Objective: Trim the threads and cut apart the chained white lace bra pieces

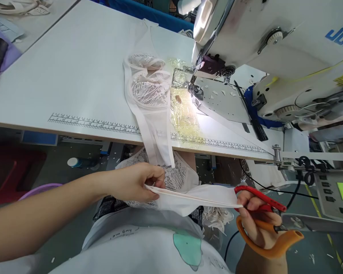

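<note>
My left hand (137, 185) is closed in a pinch on one end of a white fabric band (197, 196), held stretched over my lap. My right hand (255, 220) grips scissors (270, 224) with red and orange handles at the band's other end. The blades are hidden behind the fabric. A white lace garment (148, 87) lies on the sewing table (74, 68), and its straps hang over the front edge toward my hands. More lace pieces rest in my lap below the band.
A white industrial sewing machine (274, 42) stands at the right, with a lit needle area (193, 91) and clear film under it. A printed ruler (94, 122) runs along the table's front edge. A control panel (337, 194) with a green display sits at the lower right, with cables beside it.
</note>
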Demonstrator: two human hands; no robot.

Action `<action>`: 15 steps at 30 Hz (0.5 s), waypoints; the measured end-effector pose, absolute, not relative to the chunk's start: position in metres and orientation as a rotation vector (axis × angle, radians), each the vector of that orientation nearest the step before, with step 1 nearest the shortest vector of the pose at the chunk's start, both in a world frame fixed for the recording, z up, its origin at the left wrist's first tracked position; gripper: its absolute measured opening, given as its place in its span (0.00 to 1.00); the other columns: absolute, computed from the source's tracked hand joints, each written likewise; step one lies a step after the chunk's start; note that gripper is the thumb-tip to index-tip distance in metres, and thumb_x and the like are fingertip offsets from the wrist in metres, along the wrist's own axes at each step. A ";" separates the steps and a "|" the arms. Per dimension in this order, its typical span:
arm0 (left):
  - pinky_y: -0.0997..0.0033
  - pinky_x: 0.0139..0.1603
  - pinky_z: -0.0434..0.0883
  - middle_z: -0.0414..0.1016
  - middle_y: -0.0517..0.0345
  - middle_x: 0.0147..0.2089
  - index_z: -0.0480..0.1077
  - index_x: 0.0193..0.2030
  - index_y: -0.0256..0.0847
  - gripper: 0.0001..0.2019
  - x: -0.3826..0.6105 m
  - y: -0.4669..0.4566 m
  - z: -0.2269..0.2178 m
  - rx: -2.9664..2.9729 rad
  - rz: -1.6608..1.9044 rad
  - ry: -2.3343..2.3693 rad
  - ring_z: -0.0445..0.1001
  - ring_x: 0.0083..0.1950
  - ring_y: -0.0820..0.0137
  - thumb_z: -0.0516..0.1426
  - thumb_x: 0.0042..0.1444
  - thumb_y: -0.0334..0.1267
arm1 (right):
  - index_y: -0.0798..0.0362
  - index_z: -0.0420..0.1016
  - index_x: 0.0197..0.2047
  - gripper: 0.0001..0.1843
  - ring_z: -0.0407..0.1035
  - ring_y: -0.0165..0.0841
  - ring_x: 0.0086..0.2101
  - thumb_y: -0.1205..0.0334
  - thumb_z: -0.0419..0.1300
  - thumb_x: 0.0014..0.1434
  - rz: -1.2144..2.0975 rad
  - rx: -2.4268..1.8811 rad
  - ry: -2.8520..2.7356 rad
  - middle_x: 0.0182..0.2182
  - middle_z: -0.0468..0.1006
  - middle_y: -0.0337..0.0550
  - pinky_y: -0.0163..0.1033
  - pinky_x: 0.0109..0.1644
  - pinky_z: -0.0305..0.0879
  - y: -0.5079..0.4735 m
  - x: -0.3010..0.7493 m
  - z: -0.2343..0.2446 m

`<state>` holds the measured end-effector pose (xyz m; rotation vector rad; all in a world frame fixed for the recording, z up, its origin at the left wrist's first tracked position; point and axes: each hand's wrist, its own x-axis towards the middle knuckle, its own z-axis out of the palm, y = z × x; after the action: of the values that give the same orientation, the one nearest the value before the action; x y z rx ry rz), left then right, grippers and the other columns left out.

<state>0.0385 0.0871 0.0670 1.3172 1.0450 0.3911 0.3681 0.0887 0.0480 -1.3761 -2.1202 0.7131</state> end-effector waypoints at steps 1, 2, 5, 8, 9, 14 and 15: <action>0.79 0.24 0.61 0.72 0.63 0.29 0.60 0.23 0.42 0.05 0.037 0.087 0.072 1.374 0.378 1.086 0.68 0.28 0.71 0.54 0.42 0.29 | 0.42 0.56 0.34 0.08 0.64 0.34 0.24 0.68 0.50 0.58 0.746 -1.351 -2.103 0.28 0.61 0.39 0.40 0.22 0.62 0.089 0.364 0.048; 0.79 0.22 0.58 0.70 0.64 0.26 0.60 0.23 0.42 0.06 0.034 0.086 0.077 1.426 0.357 1.127 0.65 0.26 0.73 0.54 0.41 0.29 | 0.43 0.56 0.33 0.08 0.66 0.35 0.26 0.68 0.49 0.58 0.772 -1.333 -2.087 0.28 0.62 0.39 0.41 0.24 0.64 0.088 0.360 0.047; 0.78 0.20 0.56 0.66 0.66 0.22 0.66 0.25 0.42 0.04 0.025 0.086 0.085 1.520 0.227 1.193 0.61 0.22 0.73 0.54 0.42 0.29 | 0.44 0.56 0.32 0.08 0.66 0.35 0.26 0.69 0.49 0.58 0.871 -1.237 -2.105 0.27 0.62 0.38 0.41 0.26 0.65 0.083 0.346 0.036; 0.77 0.24 0.60 0.73 0.62 0.28 0.72 0.32 0.44 0.08 0.017 0.087 0.074 1.566 0.087 1.209 0.68 0.26 0.70 0.54 0.45 0.30 | 0.47 0.55 0.30 0.08 0.66 0.34 0.26 0.69 0.50 0.56 0.946 -1.236 -2.078 0.27 0.65 0.39 0.40 0.28 0.64 0.075 0.334 0.015; 0.77 0.26 0.61 0.75 0.61 0.30 0.74 0.33 0.44 0.09 0.017 0.088 0.066 1.584 0.065 1.235 0.70 0.28 0.68 0.54 0.45 0.31 | 0.48 0.55 0.30 0.08 0.66 0.33 0.27 0.69 0.51 0.56 0.942 -1.257 -2.062 0.27 0.66 0.39 0.40 0.29 0.64 0.073 0.330 0.007; 0.75 0.31 0.62 0.77 0.58 0.34 0.74 0.34 0.45 0.10 0.019 0.096 0.029 1.606 0.069 1.376 0.72 0.35 0.64 0.53 0.47 0.33 | 0.49 0.55 0.28 0.09 0.65 0.33 0.29 0.69 0.53 0.55 0.854 -1.263 -2.033 0.27 0.68 0.40 0.40 0.34 0.63 0.079 0.323 -0.018; 0.75 0.32 0.62 0.76 0.58 0.35 0.74 0.35 0.44 0.10 0.020 0.098 0.026 1.599 0.072 1.376 0.72 0.36 0.64 0.54 0.47 0.34 | 0.50 0.56 0.28 0.09 0.65 0.33 0.30 0.69 0.53 0.55 0.836 -1.248 -2.023 0.27 0.68 0.40 0.39 0.34 0.63 0.082 0.323 -0.020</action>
<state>0.0197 0.0976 0.0260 1.5986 1.3761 0.0721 0.3232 0.0816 -0.0197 -1.2475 -2.0232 0.8365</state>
